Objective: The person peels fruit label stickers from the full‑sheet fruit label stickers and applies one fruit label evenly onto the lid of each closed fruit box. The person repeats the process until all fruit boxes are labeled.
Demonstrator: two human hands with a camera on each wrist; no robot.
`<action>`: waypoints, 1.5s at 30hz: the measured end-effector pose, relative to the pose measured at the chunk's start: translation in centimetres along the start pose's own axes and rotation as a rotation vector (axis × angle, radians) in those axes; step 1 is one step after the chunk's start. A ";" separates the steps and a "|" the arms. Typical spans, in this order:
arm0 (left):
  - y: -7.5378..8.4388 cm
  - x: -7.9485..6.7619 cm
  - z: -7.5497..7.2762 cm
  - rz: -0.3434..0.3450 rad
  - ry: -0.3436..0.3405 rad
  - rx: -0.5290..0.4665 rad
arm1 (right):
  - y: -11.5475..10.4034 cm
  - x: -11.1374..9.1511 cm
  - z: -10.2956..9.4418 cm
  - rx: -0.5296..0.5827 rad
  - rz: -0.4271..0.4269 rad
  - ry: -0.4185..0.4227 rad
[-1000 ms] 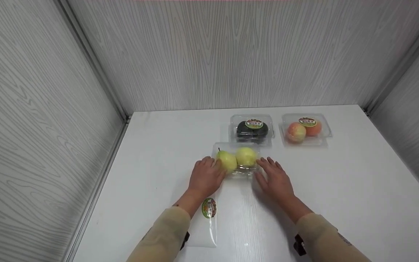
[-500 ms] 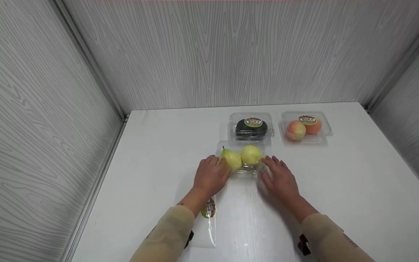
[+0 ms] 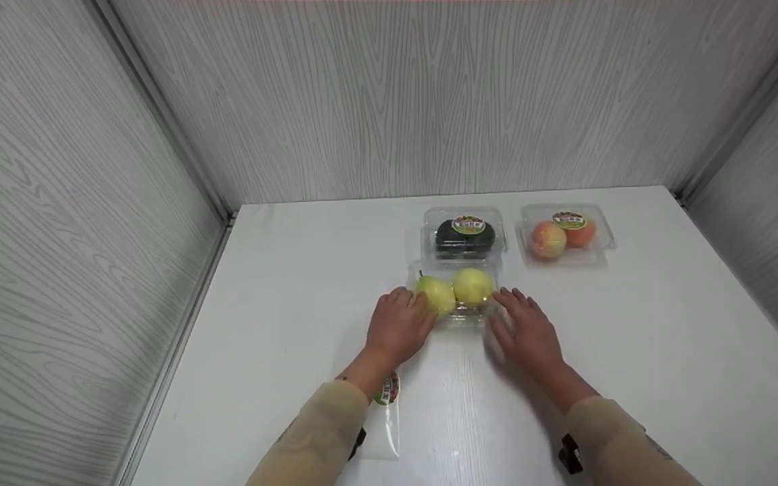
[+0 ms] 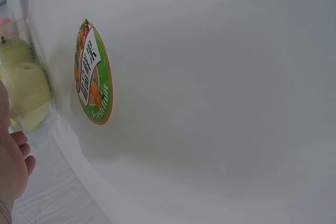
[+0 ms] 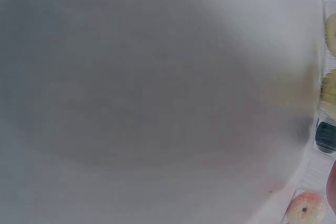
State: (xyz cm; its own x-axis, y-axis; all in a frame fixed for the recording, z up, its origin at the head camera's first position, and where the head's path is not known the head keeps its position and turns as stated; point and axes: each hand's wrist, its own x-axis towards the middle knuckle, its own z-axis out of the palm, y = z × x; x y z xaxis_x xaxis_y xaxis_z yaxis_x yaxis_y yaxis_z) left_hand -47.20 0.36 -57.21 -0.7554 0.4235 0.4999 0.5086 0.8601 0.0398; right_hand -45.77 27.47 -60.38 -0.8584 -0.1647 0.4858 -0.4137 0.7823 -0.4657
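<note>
Centrally in the head view, a clear container (image 3: 467, 321) with 2 yellow-green pears (image 3: 436, 294) sits on the white tabletop (image 3: 281, 297), between the 2 hands. At its left side, the left hand (image 3: 399, 325) has its fingers close together against the container's edge by the stemmed pear. At its right side, the right hand (image 3: 531, 332) has its fingers slightly apart and extended, the tips by the container's edge; whether they touch it I cannot tell.

Just behind, in the upper middle, a clear box (image 3: 463, 210) holds something dark green under an oval label (image 3: 469, 225). To its right, another box (image 3: 558, 207) holds 2 orange-and-yellow fruits (image 3: 548, 241). At the lower centre, partly under the left forearm, lies a transparent film (image 3: 383, 440) with an oval sticker (image 4: 94, 74); the left wrist view reads "Fresh fruit" on it.
</note>
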 end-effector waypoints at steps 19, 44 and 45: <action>1.3 0.6 0.2 -0.013 -0.041 -0.007 | 1.2 -0.6 -0.7 0.024 0.002 0.015; 1.4 0.9 -0.6 -0.041 -0.132 -0.013 | 0.6 -0.6 -1.3 0.004 0.040 -0.023; 1.3 1.0 -0.9 -0.048 -0.151 -0.024 | 0.5 -0.4 -1.5 -0.001 0.056 -0.039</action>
State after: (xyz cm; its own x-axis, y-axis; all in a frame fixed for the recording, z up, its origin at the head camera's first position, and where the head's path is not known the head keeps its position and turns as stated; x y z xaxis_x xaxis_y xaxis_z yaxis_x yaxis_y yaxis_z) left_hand -46.96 1.63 -55.85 -0.8314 0.4219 0.3617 0.4792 0.8738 0.0823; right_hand -45.14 28.79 -59.71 -0.8911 -0.1441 0.4304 -0.3649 0.7913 -0.4906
